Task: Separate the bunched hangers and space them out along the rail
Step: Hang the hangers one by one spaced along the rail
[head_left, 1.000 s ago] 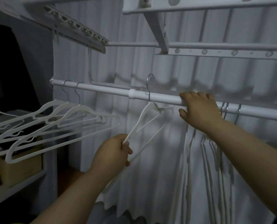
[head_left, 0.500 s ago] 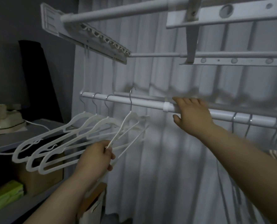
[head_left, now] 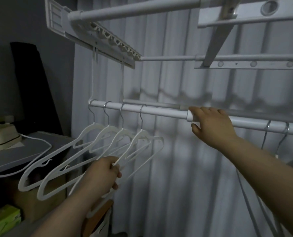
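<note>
while the left hand (head_left: 102, 175) is closed around the lower arm of the fourth white plastic hanger (head_left: 143, 144), four hangers already hang apart on the left end of the white metal rail (head_left: 159, 111). the right hand (head_left: 212, 124) clasps the rail near its joint. at least two more hooks (head_left: 277, 130) wait close together on the right, so i judge the spacing is partly done.

Left hand (head_left: 102, 175) pinching hanger (head_left: 143, 142), right hand (head_left: 212, 124) seemingly gripping rail (head_left: 164, 112)

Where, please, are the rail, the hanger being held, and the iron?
rail (head_left: 164, 112), head view, bare tube.
held hanger (head_left: 143, 135), head view, its shoulder.
iron (head_left: 1, 134), head view, its body.
</note>
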